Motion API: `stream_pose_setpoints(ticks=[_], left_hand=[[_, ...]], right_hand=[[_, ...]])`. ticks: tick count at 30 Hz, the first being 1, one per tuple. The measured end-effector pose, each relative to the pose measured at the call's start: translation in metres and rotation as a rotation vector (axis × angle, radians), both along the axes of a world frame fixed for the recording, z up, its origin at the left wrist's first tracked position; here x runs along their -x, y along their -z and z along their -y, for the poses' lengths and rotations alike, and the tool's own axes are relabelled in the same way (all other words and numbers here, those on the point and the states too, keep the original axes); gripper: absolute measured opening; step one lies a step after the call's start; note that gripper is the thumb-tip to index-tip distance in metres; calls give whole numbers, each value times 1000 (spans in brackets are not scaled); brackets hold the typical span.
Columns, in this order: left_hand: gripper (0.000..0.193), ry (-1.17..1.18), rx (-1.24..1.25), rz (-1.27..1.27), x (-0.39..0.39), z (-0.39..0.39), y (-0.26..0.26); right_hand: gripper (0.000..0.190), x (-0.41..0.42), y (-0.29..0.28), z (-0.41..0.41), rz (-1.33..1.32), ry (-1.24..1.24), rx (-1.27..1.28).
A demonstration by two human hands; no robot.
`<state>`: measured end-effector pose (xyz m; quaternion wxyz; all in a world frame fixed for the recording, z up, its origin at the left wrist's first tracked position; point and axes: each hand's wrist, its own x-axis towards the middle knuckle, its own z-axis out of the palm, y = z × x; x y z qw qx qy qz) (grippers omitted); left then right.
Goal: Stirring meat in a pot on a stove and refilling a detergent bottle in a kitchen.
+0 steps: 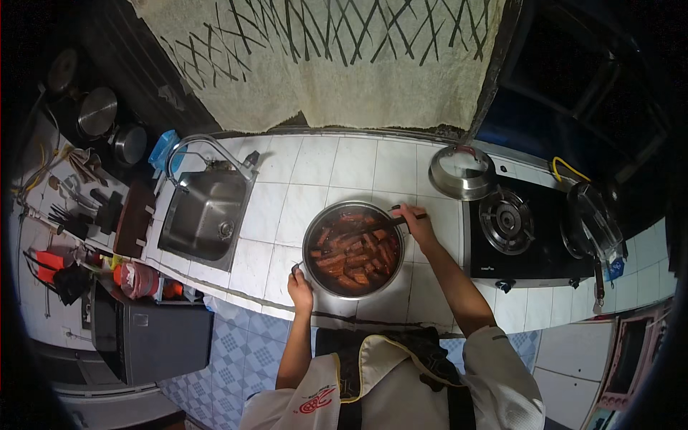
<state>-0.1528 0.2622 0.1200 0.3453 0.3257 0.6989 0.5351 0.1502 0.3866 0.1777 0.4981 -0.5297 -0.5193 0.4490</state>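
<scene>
On the white tiled counter point(262, 215) stands a round metal pot point(307, 272) holding reddish-brown strips of food point(356, 252) in dark liquid. My left hand point(300, 291) grips the pot's side handle at its lower left. Dark chopsticks point(385, 223) are held in my right hand point(414, 223), over the pot's right rim; their far ends reach in among the strips. The pot's other handle is partly hidden near my right hand.
Left of the pot is a steel sink point(204, 215) with a curved faucet point(207, 138). A domed lid point(463, 173) lies at the back right, beside a black gas stove point(537, 252). A pan point(578, 220) and a glass lid occupy the stove's right side.
</scene>
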Motion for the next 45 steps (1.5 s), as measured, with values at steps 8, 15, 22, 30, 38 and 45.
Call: stream_pose_setpoints(ticks=[8,15,22,30,38,45], left_hand=[[41,16,95,-246,3,7,22],[34,-65,38,-158,-36,27,6],[34,-62,77,-193,-30,26,21],[34,-55,30,-284,-30,30,14],[33,-95,-111,-320,-34,25,22],[32,-102,-119,-294,-28,26,37]], right_hand=[[14,45,-76,41,364,-558,-451],[10,57,-105,34,287,-420,-316],[9,56,-76,60,338,-430,-354],[11,46,-101,82,165,-268,-102],[14,49,-54,97,272,-298,-71],[21,25,-89,108,66,-93,61]])
